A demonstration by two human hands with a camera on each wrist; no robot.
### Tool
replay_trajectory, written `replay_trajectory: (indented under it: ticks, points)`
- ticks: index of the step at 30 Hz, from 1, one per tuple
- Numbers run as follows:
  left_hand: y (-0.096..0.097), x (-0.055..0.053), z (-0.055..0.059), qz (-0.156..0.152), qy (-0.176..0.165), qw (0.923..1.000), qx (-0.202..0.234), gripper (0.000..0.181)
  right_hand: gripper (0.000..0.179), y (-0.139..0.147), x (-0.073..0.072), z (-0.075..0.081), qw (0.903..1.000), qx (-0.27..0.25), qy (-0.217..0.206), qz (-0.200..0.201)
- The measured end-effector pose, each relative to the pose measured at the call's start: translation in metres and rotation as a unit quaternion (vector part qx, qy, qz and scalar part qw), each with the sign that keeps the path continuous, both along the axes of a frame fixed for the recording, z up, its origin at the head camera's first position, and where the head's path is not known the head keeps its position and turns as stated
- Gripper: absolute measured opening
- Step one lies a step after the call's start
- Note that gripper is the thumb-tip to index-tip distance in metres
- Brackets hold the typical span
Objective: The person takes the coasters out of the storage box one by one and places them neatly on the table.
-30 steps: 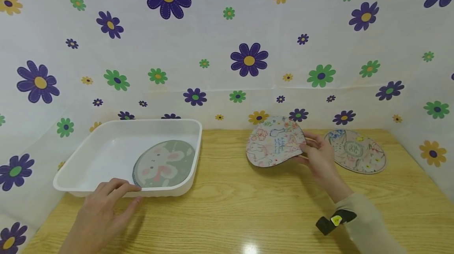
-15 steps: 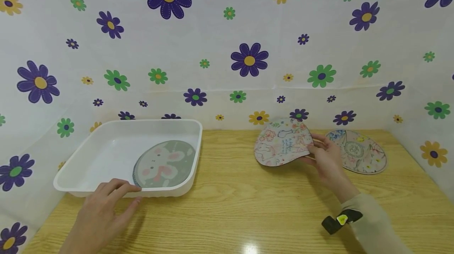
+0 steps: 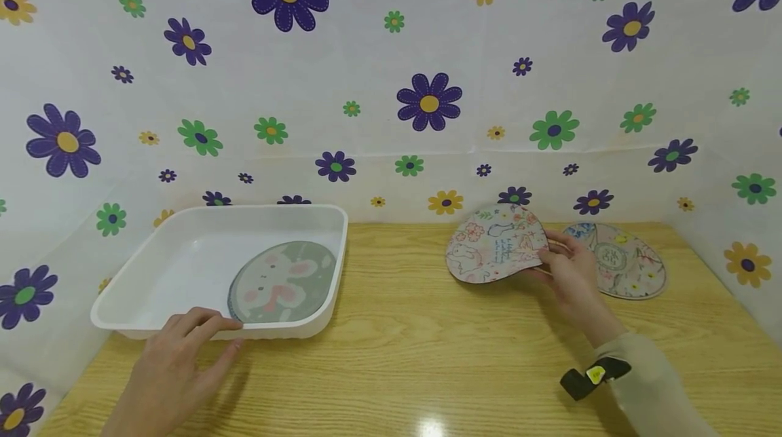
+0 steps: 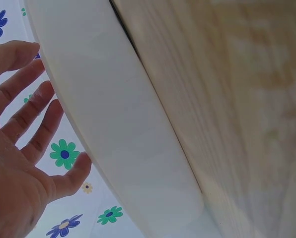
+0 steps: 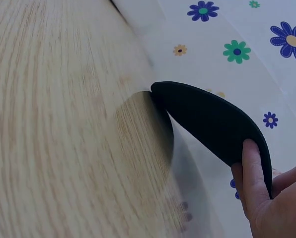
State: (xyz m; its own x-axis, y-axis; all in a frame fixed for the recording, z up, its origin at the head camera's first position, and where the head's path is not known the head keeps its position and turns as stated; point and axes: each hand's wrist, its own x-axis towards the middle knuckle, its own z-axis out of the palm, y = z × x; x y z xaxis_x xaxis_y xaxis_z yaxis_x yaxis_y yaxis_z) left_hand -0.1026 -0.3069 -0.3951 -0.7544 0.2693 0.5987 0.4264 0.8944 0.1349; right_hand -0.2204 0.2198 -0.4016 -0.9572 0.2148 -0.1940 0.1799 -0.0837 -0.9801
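My right hand [image 3: 577,281] pinches the right edge of a round mouse pad [image 3: 496,247] with a pink floral and rabbit print. The pad is bent and tilted above the table; its black underside faces the right wrist view, where fingers [image 5: 255,171] press against it. My left hand [image 3: 177,362] rests its fingertips at the near rim of a white tray [image 3: 171,274], fingers loosely bent, thumb apart below. Inside that tray, at its right end, lies a grey rabbit-print mouse pad [image 3: 284,284]. The left wrist view shows fingertips [image 4: 86,161] along the tray's rim.
Another floral mouse pad [image 3: 638,264] lies flat at the back right, partly behind my right hand. A wood-grain table [image 3: 391,355] stretches in front. A white flower-print sheet [image 3: 366,50] stands behind and at both sides.
My right hand has moved to the right with the mouse pad, which also sits slightly lower at its top edge. The left hand and the tray have stayed in place.
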Motion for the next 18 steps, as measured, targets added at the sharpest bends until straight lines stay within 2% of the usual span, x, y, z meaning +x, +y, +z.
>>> replay_trajectory:
  ticks: [10, 18]
  points:
    - [0.0, 0.002, 0.004, 0.02, -0.02, 0.9996, -0.009, 0.032, 0.053, 0.01, -0.005, -0.007, 1.0, -0.005, -0.007, 0.002]
    - [-0.001, 0.002, 0.001, 0.012, -0.013, 0.9998, 0.001, 0.035, 0.058, 0.02, -0.012, -0.012, 0.9997, -0.003, -0.013, 0.019]
